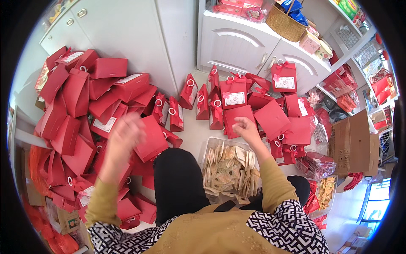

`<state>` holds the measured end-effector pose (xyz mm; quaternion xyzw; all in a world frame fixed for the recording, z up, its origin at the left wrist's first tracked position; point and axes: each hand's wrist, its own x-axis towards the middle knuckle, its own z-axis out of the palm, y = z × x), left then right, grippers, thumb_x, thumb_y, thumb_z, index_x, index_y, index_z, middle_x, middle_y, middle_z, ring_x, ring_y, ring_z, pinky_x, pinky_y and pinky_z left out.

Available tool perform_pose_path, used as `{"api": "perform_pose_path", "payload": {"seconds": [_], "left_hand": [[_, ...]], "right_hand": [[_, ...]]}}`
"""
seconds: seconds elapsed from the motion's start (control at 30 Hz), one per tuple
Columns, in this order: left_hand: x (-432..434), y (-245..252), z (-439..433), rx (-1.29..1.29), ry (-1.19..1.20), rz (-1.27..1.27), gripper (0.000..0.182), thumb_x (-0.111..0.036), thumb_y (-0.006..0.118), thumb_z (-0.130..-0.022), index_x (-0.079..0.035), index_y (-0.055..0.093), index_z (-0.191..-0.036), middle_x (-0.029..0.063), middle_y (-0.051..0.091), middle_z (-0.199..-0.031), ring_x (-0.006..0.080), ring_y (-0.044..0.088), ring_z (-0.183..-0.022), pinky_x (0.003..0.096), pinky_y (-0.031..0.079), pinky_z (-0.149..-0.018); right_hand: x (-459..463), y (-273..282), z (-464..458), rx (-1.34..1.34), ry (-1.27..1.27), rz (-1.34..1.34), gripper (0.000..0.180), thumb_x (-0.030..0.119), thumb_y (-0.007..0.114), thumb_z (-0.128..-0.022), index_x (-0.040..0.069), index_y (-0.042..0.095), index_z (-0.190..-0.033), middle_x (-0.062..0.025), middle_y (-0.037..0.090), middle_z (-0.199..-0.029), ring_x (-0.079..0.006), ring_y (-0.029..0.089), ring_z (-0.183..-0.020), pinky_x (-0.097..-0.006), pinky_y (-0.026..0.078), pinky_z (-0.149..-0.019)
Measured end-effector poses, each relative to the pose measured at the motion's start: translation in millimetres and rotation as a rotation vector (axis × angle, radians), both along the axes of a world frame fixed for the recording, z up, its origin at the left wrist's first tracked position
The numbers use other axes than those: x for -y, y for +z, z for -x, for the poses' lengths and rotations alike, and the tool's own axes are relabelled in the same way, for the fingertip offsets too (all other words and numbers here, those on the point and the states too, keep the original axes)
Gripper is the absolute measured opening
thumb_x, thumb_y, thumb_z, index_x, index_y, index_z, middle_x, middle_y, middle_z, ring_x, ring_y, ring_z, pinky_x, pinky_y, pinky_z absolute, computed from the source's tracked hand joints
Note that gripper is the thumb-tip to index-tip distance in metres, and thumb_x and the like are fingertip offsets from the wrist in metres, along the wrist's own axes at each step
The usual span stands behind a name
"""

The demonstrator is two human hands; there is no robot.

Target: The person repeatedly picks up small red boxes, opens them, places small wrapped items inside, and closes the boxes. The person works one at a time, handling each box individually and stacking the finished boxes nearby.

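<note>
My left hand [127, 130], blurred, is over the heap of red gift boxes [76, 92] on the left. I see nothing clearly in it. Beside it is a red box [149, 138] with a plain side facing up. My right hand [246, 128] hangs in front of another red box [238, 116], fingers loosely curled and apart, with nothing seen between them. Whether it touches that box is unclear. Between my knees stands a clear plastic bin [206, 152] of small flat packets [226, 171]. Several boxes have white ring handles, red ribbons and printed labels.
White cabinets [234, 47] stand behind the boxes. More red boxes [282, 127] crowd the right side, near a cardboard carton [349, 146]. A tub of yellowish packets [326, 190] sits by my right knee. A woven basket [285, 22] rests on the counter.
</note>
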<state>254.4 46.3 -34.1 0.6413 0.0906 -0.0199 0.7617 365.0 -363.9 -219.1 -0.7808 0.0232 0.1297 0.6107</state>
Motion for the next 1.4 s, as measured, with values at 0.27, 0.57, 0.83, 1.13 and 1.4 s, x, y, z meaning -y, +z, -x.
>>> {"api": "perform_pose_path", "payload": {"seconds": [0.27, 0.57, 0.83, 1.13, 1.4], "left_hand": [[101, -47, 65, 0.693, -0.235, -1.203, 0.029, -0.010, 0.080, -0.069, -0.014, 0.073, -0.098, -0.0001, 0.067, -0.104, 0.0200, 0.061, -0.098, 0.0439, 0.041, -0.099], [105, -48, 57, 0.597, -0.219, -1.172, 0.028, -0.007, 0.080, -0.068, -0.015, 0.073, -0.094, -0.0032, 0.068, -0.096, 0.0173, 0.062, -0.094, 0.0431, 0.043, -0.097], [102, -51, 58, 0.597, -0.068, -1.014, 0.025, -0.002, 0.076, -0.071, -0.008, 0.071, -0.095, 0.0058, 0.069, -0.096, 0.0244, 0.064, -0.096, 0.0445, 0.049, -0.090], [119, -19, 7, 0.321, 0.036, 0.336, 0.093, -0.030, 0.073, -0.090, -0.008, 0.013, -0.158, 0.0159, 0.032, -0.153, 0.0287, 0.038, -0.141, 0.0460, 0.037, -0.113], [113, 69, 87, 0.226, 0.024, 0.161, 0.105, -0.019, 0.085, -0.072, 0.001, 0.021, -0.153, 0.0134, 0.044, -0.146, 0.0229, 0.045, -0.135, 0.0383, 0.036, -0.112]], "right_hand": [[-54, -53, -75, 0.119, -0.105, 0.414, 0.055, 0.037, 0.077, -0.082, -0.002, 0.063, -0.117, -0.0178, 0.071, -0.097, -0.0293, 0.070, -0.091, -0.0375, 0.054, -0.082], [-71, -102, -133, 0.021, -0.198, 0.259, 0.030, 0.032, 0.072, -0.089, 0.002, 0.072, -0.088, -0.0040, 0.066, -0.071, -0.0144, 0.060, -0.068, -0.0310, 0.048, -0.068], [-72, 56, -104, 0.122, -0.137, -0.581, 0.016, 0.019, 0.066, -0.096, 0.003, 0.067, -0.091, -0.0020, 0.069, -0.089, -0.0110, 0.062, -0.080, -0.0284, 0.050, -0.076], [-50, 219, -20, 0.158, 0.248, -1.419, 0.025, 0.027, 0.051, -0.105, 0.006, 0.062, -0.097, -0.0087, 0.066, -0.109, -0.0196, 0.064, -0.100, -0.0377, 0.055, -0.089], [-48, 217, 93, 0.100, 0.005, -1.413, 0.044, 0.042, 0.045, -0.106, 0.006, 0.054, -0.129, -0.0107, 0.063, -0.127, -0.0216, 0.061, -0.116, -0.0394, 0.046, -0.105]]}}
